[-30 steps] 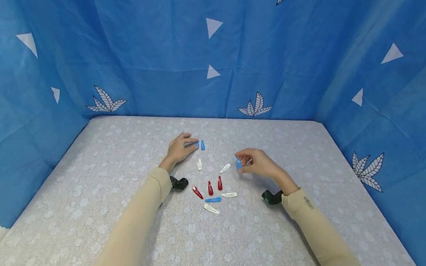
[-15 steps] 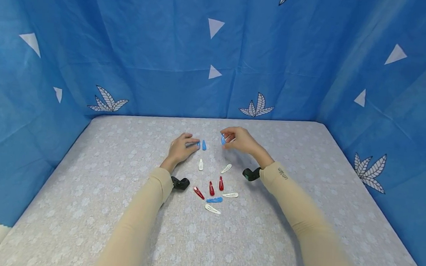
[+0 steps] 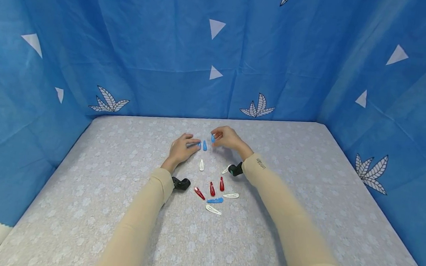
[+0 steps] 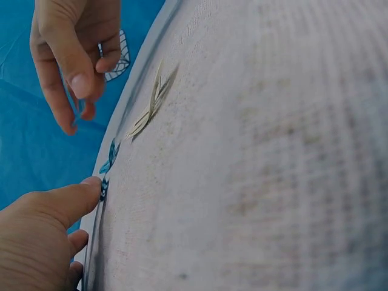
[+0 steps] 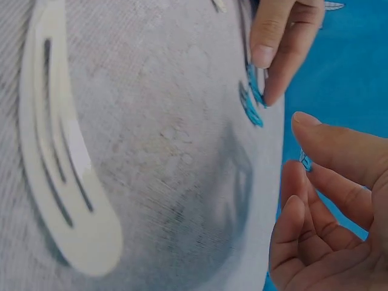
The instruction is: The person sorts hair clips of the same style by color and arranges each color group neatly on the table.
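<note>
In the head view my left hand [image 3: 183, 148] rests at the far part of the table, thumb and forefinger pinching a blue snap hair clip [image 3: 198, 145] that lies on the cloth. Right beside it lies a second blue hair clip [image 3: 205, 145]. My right hand [image 3: 229, 137] holds another blue hair clip [image 3: 213, 138] between thumb and fingertips, raised just to the right of those two. The right wrist view shows this held clip [image 5: 305, 160] mostly covered by the fingers, above the table and apart from the other clips.
Nearer me are white hair clips [image 3: 201, 165], several in all, red hair clips [image 3: 212, 189] and one more blue clip [image 3: 215, 200]. One white clip is partly covered by the right wrist camera [image 3: 236, 169]. A blue curtain [image 3: 171, 84] borders the patterned tablecloth [image 3: 120, 163].
My right hand has carried its blue hair clip leftward and away from me, up close to the two blue clips. My left hand has stayed in place.
</note>
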